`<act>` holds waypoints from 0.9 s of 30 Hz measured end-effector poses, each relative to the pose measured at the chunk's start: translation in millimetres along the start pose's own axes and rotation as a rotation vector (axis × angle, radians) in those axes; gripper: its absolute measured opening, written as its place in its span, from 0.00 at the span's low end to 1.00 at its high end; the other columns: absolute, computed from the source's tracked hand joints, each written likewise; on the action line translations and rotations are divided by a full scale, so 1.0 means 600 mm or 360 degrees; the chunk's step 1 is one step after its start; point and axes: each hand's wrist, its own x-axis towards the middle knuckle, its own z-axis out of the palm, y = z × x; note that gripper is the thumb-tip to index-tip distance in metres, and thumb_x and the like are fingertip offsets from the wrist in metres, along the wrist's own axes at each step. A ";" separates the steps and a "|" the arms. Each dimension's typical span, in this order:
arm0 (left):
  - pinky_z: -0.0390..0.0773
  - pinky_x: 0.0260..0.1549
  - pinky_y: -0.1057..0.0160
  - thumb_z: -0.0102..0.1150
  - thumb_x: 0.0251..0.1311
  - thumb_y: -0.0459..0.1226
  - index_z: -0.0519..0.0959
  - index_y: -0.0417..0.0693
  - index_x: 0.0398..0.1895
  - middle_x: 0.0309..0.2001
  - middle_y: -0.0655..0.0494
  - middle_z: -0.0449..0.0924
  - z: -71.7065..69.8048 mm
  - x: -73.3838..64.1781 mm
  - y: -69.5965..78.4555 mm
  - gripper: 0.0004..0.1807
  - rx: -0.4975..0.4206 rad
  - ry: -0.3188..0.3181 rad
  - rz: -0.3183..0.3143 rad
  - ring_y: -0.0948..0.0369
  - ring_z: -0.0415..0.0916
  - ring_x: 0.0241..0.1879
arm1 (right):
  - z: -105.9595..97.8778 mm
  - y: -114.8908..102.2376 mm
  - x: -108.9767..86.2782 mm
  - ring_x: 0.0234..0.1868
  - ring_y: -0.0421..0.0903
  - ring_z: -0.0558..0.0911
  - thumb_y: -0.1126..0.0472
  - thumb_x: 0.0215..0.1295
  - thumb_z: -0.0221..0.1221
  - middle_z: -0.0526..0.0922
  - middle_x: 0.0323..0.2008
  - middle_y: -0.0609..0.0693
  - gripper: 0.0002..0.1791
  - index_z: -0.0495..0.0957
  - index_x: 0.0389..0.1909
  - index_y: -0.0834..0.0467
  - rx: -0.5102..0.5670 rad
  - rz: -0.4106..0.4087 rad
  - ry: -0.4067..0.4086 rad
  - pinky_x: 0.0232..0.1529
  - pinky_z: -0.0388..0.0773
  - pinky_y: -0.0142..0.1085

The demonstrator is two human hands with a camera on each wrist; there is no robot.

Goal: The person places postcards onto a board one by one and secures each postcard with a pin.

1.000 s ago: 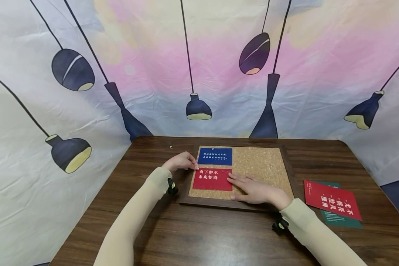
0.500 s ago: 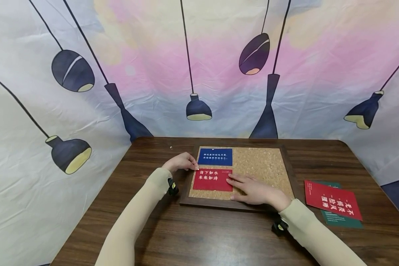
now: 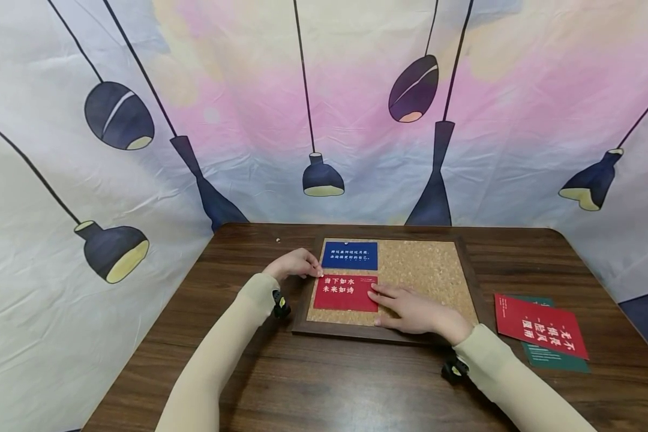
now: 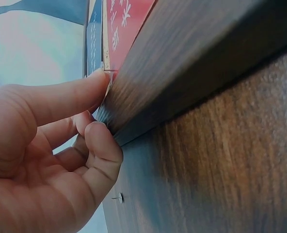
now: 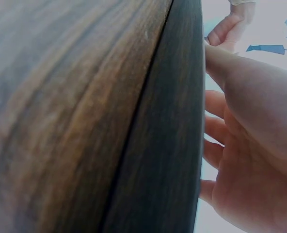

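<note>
A red card (image 3: 346, 300) with white lettering lies on the left part of a cork board (image 3: 421, 264), just below a blue card (image 3: 350, 255). My left hand (image 3: 297, 263) is at the red card's upper left corner; in the left wrist view the thumb (image 4: 75, 99) and curled fingers pinch right at that corner, partly hiding it. My right hand (image 3: 413, 307) lies spread on the cork, its fingertips touching the red card's right edge and the thumb near the board's front frame. In the right wrist view its palm (image 5: 260, 145) shows beyond the dark frame.
On the brown wooden table (image 3: 324, 384), another red card (image 3: 537, 324) overlaps a green card (image 3: 556, 359) at right. A small thumbtack (image 4: 120, 197) lies on the table left of the board. A cloth backdrop (image 3: 270, 108) painted with lamps stands behind the table.
</note>
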 end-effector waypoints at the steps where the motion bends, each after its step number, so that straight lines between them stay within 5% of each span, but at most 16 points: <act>1: 0.79 0.42 0.58 0.63 0.67 0.36 0.86 0.42 0.35 0.38 0.53 0.84 0.000 -0.001 0.000 0.06 0.0002 0.0003 0.0000 0.58 0.75 0.37 | 0.000 0.000 0.000 0.76 0.59 0.59 0.39 0.72 0.56 0.60 0.77 0.55 0.39 0.63 0.77 0.53 -0.0002 -0.0002 0.0003 0.72 0.54 0.60; 27: 0.78 0.39 0.60 0.63 0.67 0.35 0.86 0.42 0.35 0.38 0.53 0.83 0.002 -0.005 -0.004 0.06 0.0004 0.0042 0.0032 0.58 0.73 0.37 | -0.003 -0.011 -0.003 0.77 0.58 0.56 0.43 0.77 0.50 0.54 0.79 0.55 0.37 0.57 0.79 0.56 -0.0038 0.0004 -0.0113 0.75 0.45 0.59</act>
